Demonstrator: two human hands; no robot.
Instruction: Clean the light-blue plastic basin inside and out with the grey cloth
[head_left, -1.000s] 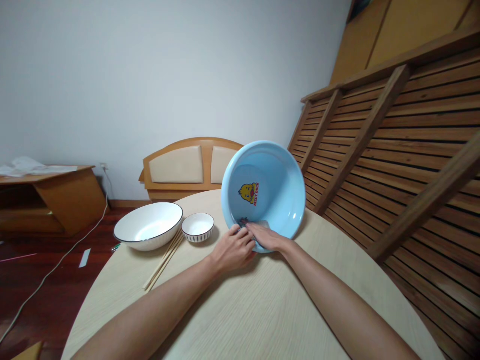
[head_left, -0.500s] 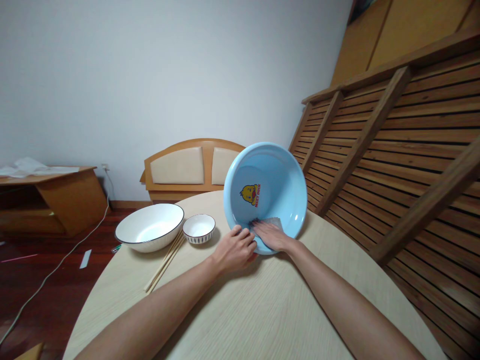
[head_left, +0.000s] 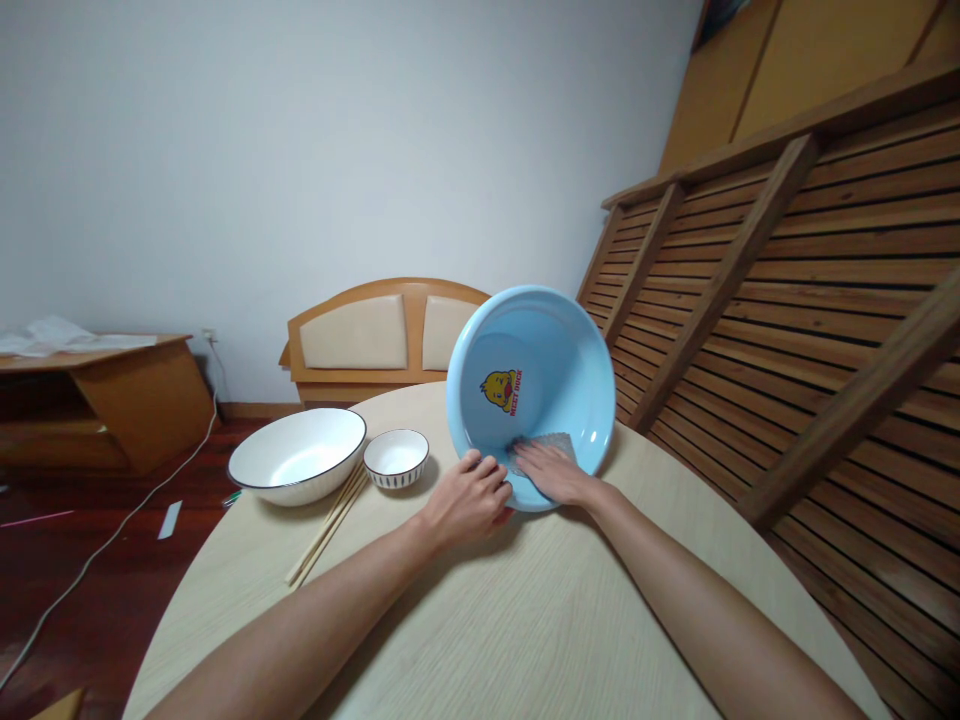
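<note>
A light blue plastic basin (head_left: 555, 350) with a yellow duck print inside is tipped up on its side, its opening toward me. My left hand (head_left: 474, 495) grips the near left part of its rim, fingers curled over the edge. Inside the basin, my right hand (head_left: 553, 472) holds a grey cloth (head_left: 559, 441) flat under its extended fingers against the lower inner wall. Left of the basin stand a small white bowl (head_left: 395, 455) with dark marks round its side and a larger white bowl (head_left: 300, 450) with a dark rim. Wooden chopsticks (head_left: 330, 525) lie beside the bowls.
Everything rests on a round pale wooden table (head_left: 517, 620). A slatted wooden frame (head_left: 795, 330) leans close on the right. Behind the table is a padded headboard (head_left: 356, 333). At left, a low wooden cabinet (head_left: 142, 400) stands near a white cable (head_left: 131, 525) on the floor.
My right hand and the grey cloth have slid slightly to the right along the basin's inner wall. The basin and my left hand are almost unmoved.
</note>
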